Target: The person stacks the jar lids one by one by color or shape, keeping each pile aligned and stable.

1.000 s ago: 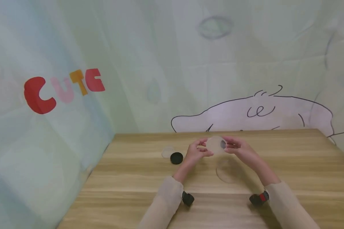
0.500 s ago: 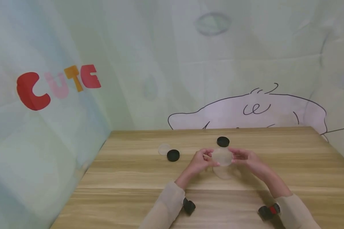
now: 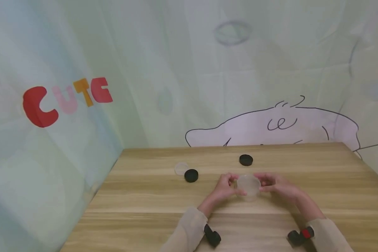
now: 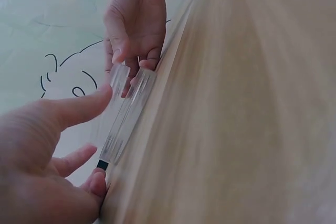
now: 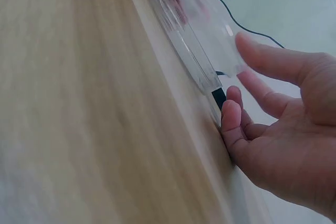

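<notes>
Pinching clear round dish (image 3: 248,183) by opposite edges, left hand (image 3: 225,187) and right hand (image 3: 278,185); second clear dish (image 4: 128,117) beneath grip; black rimmed disc (image 3: 246,160) beyond.

Your round piece (image 3: 249,183) is translucent and whitish, the two discs (image 3: 191,176) plain black. Your table (image 3: 138,210) shows streaked tan wood grain, your sleeves (image 3: 190,224) are cream, and the lettering (image 3: 69,107) before you is red, pink and orange.

Three clear discs (image 3: 249,184), two black discs (image 3: 191,175)
</notes>
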Available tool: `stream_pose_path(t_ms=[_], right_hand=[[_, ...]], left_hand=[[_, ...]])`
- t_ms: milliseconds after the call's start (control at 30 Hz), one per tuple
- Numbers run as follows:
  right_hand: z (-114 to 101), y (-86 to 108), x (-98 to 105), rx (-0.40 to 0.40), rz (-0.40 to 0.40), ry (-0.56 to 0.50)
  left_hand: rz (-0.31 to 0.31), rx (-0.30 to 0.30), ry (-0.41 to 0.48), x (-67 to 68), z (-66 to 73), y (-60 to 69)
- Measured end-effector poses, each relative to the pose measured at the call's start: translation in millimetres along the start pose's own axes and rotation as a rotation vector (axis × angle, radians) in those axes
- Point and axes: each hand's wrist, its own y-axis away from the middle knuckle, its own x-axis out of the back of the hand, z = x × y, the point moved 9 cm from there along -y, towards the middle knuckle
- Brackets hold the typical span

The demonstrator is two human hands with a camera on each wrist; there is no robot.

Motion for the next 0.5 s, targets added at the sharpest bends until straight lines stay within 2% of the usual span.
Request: stream_pose_path(t_ms=[267,500], right_hand=[[6.5,3.5,-2.4,-0.024,-0.003,0.044],[6.6,4.0,-4.3,-0.025,0.012,0.048]], left_hand=[[-0.003,-0.001,-0.089,-4.5,-3.7,5.5],[-0.010,-0.016,-0.094,-3.0,-5.1,7.5]])
